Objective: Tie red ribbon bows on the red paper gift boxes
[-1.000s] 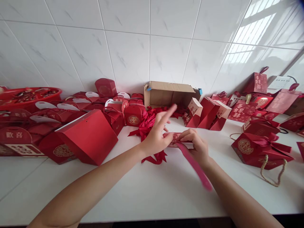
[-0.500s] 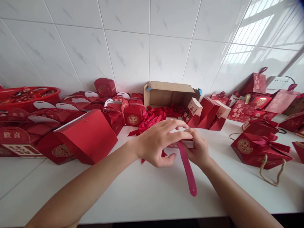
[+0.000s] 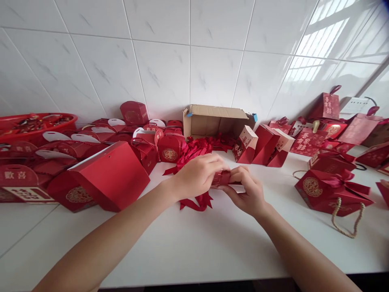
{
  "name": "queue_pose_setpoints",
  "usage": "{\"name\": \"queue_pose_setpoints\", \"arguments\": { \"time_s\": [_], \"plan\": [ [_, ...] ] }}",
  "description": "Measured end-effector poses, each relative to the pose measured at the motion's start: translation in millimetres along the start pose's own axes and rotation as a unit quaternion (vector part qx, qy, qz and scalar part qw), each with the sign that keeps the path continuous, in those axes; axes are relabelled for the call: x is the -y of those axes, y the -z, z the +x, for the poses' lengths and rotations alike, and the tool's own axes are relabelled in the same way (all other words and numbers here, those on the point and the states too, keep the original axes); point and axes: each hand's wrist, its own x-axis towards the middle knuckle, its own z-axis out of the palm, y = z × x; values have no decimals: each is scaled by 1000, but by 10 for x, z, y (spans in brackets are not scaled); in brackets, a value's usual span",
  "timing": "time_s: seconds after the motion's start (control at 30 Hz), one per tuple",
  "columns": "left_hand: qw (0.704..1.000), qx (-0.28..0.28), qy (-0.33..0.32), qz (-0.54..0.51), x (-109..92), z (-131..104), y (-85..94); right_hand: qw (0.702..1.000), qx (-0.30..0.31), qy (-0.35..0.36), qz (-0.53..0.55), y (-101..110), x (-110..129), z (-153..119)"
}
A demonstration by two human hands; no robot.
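Note:
Between my two hands is a small red paper box [image 3: 221, 177], mostly covered by fingers. My left hand [image 3: 197, 175] is closed on its left side, fingers pointing right. From the right, my right hand [image 3: 248, 190] pinches the box with thumb below and fingers above; a pale edge shows between them. A pile of red ribbons [image 3: 196, 151] lies just behind my left hand. Ribbon ends with notched tips [image 3: 197, 205] stick out on the white table [image 3: 194, 251] below the hands.
An open cardboard carton [image 3: 212, 110] stands against the tiled wall. Many red gift boxes [image 3: 112, 174] crowd the left, with a red basin [image 3: 71, 119] behind. To the right are tilted boxes [image 3: 266, 144] and a bow-tied box [image 3: 331, 192] with a rope handle.
The dark pink strap that hung below my hands is out of sight. My left fingers, spread before, have closed on the small box, which shows more between the hands.

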Motion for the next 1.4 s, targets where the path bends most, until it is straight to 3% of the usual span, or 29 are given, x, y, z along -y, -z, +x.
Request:
{"name": "queue_pose_setpoints", "arguments": {
  "time_s": [0.1, 0.3, 0.53, 1.4],
  "plan": [
    [997, 11, 48, -54, 21, 6, 12, 1000, 2, -7, 2, 7, -7, -6],
    [981, -60, 128, -132, -64, 22, 107, 1000, -10, -1, -1, 13, 9, 5],
    [954, -55, 213, -205, -206, -7, 148, 1000, -13, -4, 25, 14, 31, -5],
    [960, -19, 182, -210, -235, -15, 98, 998, -26, -52, 34, 29, 53, 15]
  ]
}}
